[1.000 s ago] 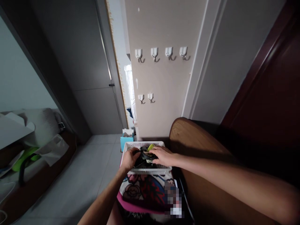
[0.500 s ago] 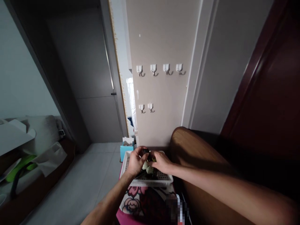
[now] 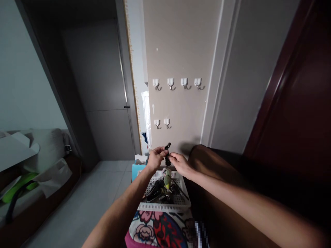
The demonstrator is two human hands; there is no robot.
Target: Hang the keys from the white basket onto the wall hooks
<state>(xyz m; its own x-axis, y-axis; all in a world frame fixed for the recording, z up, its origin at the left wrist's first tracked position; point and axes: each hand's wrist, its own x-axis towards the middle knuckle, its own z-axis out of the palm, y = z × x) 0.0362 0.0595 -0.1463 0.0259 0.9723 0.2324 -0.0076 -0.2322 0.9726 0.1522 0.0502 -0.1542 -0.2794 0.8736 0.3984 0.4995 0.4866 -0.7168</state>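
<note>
My left hand (image 3: 156, 159) pinches the upper part of a keychain's black strap (image 3: 167, 159) above the white basket (image 3: 165, 207). The fingers of my right hand (image 3: 181, 164) are closed on the same strap from the right side. Below the strap hang rounded pale and green charms (image 3: 167, 176), with something yellow at the lower end. Inside the basket lie black-handled keys (image 3: 156, 191) and other dark and metallic small items, tangled together and hard to tell apart.
The basket sits on a flowered cloth (image 3: 144, 230) with a pink edge. White hooks (image 3: 170, 83) are fixed in two rows to the beige wall panel ahead. A blue box (image 3: 137, 170) stands behind the basket at left; a brown rounded panel (image 3: 207, 165) rises at right.
Both hands have risen out of the basket toward the wall, lifting the keychain by its black strap. The basket's contents now show. The view has shifted slightly.
</note>
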